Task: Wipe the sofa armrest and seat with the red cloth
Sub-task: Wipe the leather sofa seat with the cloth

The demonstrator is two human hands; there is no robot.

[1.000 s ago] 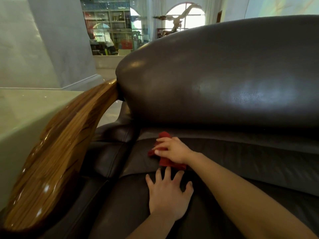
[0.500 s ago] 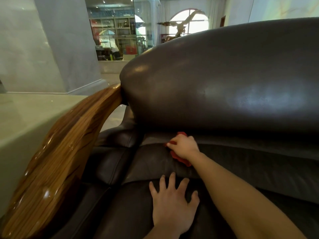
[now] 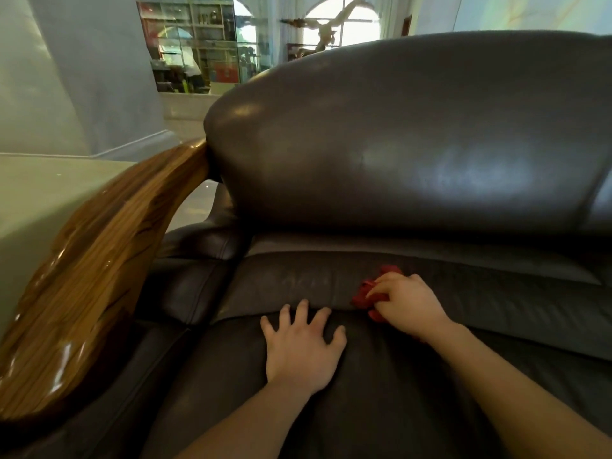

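Two bare forearms in view, no sleeves, watch, rings or bands. Left hand [image 3: 303,352]: short trimmed nails, no polish. Right hand [image 3: 409,301]: likewise unadorned; nails too small to judge.

My right hand [image 3: 405,301] has slid the crumpled red cloth [image 3: 367,294] rightward along the dark leather seat cushion [image 3: 291,283] since a second ago; it began near the corner by the padded inner armrest, just above my left hand [image 3: 303,349], and now sits off to that hand's right; a faint streaked patch shows on the leather where the cloth was.
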